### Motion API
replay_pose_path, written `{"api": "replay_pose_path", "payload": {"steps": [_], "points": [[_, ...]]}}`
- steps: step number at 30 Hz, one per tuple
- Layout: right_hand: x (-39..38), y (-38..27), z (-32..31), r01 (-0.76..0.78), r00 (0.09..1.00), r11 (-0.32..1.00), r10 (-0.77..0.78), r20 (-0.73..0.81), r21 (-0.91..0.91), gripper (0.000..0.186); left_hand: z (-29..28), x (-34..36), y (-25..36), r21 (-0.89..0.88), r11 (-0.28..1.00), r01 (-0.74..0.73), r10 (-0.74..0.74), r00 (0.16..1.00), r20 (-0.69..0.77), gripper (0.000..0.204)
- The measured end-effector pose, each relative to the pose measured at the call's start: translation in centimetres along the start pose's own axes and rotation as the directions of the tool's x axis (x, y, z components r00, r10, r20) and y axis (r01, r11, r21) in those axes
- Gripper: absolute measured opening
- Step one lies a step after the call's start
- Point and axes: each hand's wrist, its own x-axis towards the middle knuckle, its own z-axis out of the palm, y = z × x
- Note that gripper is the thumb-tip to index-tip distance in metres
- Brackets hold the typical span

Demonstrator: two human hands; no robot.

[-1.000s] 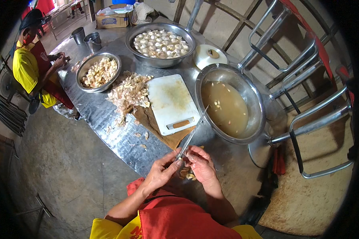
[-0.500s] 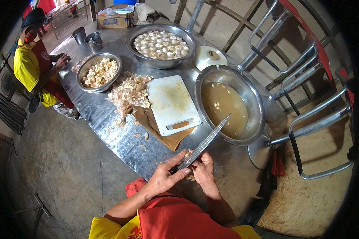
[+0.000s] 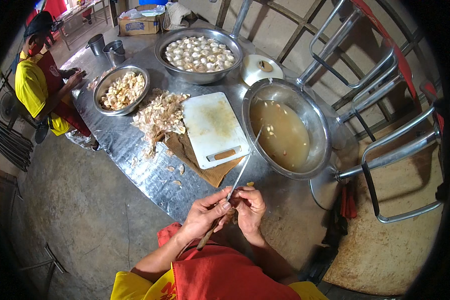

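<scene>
Knife blade was silver-grey, its handle brown, the cutting board white with yellow-brown blotches, the cloth plain brown, the liquid murky tan, the garlic skins cream mottled pinkish-tan, the tabletop silver-grey with bright glare streaks, the apron red, the sleeve yellow.

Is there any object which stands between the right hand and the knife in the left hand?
Nothing visible stands in the way: the right hand is right up at the knife, which the left hand grips. Whether the fingers hide something small there, I cannot tell.
</scene>
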Motion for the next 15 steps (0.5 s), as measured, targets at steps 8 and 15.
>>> {"api": "replay_pose_path", "payload": {"steps": [8,15], "points": [[1.3,-2.1,-0.4,-0.462,0.878,0.798,0.472,0.074,0.388,0.025,-0.7,0.2,0.2,-0.357,0.924,0.140,-0.093,0.985,0.146,0.042],[0.5,-1.7,-0.2,-0.347,0.931,0.938,0.341,-0.126,-0.021,0.020,-0.8,0.6,-0.4,0.082,0.996,-0.018,0.018,1.000,0.004,0.058]]}}
